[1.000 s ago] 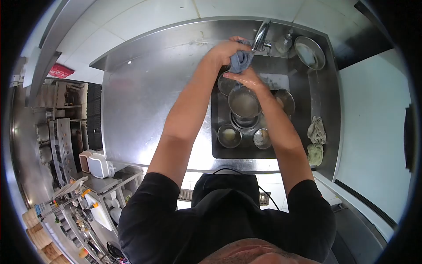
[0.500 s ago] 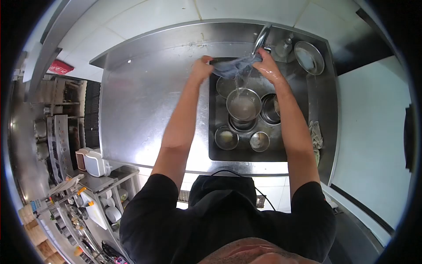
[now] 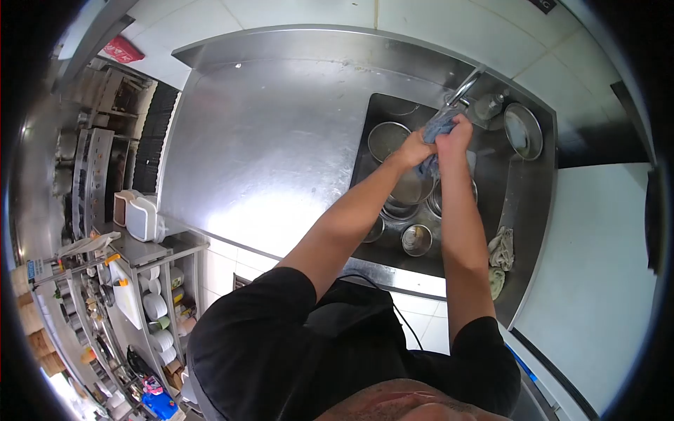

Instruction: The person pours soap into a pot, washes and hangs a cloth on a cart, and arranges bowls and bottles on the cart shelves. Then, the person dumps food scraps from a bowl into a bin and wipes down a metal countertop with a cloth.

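Observation:
A wet blue-grey cloth is bunched up over the sink, just under the tap. My left hand grips it from the left side. Close beside it, my right hand is closed round the cloth too, and the two hands nearly touch. Part of the cloth hangs below the fingers. Beneath, a round metal bowl in the sink is partly covered by my hands and the cloth. Another round pan lies left of my hands, and a small metal cup stands nearer to me.
The steel counter stretches left of the sink. At the back right corner stand a clear bottle and a metal dish. Crumpled rags lie on the right rim. Shelves with white bowls are at lower left.
My hands have come together from the cloth's two ends, and the stretched cloth is now bunched between them. The camera view has turned and shifted, with the sink appearing farther right.

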Demonstrator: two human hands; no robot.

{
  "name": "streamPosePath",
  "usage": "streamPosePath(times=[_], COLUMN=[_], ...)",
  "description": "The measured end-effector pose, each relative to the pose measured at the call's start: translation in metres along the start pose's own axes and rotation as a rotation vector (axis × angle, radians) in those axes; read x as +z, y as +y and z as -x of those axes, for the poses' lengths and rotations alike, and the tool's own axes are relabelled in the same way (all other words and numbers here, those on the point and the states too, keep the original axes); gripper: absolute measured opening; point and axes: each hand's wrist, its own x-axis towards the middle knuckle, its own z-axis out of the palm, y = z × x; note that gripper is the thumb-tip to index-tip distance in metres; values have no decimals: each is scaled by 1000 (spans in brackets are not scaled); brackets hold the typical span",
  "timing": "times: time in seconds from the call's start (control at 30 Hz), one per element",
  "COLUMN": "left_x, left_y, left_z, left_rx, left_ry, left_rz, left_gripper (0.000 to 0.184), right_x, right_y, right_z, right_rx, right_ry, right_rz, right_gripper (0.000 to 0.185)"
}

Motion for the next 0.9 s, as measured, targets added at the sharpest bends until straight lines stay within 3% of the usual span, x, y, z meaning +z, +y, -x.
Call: streamPosePath(times=[0.1,0.17,0.27,0.33,0.4,0.5,0.53,0.63,0.7,0.73,0.77,0.87,0.9], left_x=[4,-3,-16,-19,-11,-20,-24,-31,-33,-36,-41,-39,-33], left_y=[19,8,-3,-5,40,51,50,40,50,60,66,71,74], left_z=[20,6,-19,-30,-7,8,10,9,13,13,9,-5,-7], left_rx=[-126,-206,-354,-388,-363,-261,-227,-322,-416,-427,-438,-410,-366], left_ry=[50,127,259,171,144,-118,-182,-145,-84,-129,-174,-415,-492], left_rz=[300,479,816,862,972,1035,1043,667,542,423,305,-128,-289], left_gripper=[36,33,31,40,47,53,54,33,26,25,23,29,31], right_x=[6,2,27,17,-14,-19,-22,-32,-38,-39,-16,-1,2], right_y=[3,1,3,2,16,1,-5,-27,-44,-50,-64,-61,-55], right_z=[4,4,74,87,63,102,111,123,117,115,129,117,108], right_rx=[77,-61,-301,-380,-778,-1215,-1194,-1085,-1051,-1033,-1073,-1221,-1308], right_ry=[43,4,-78,-218,-328,-573,-661,-932,-788,-719,-769,-885,-950], right_rz=[-122,155,392,720,1057,1370,1403,1480,1512,1525,1641,1965,1922], right_gripper=[15,19,28,28,32,37,37,40,47,51,62,74,79])
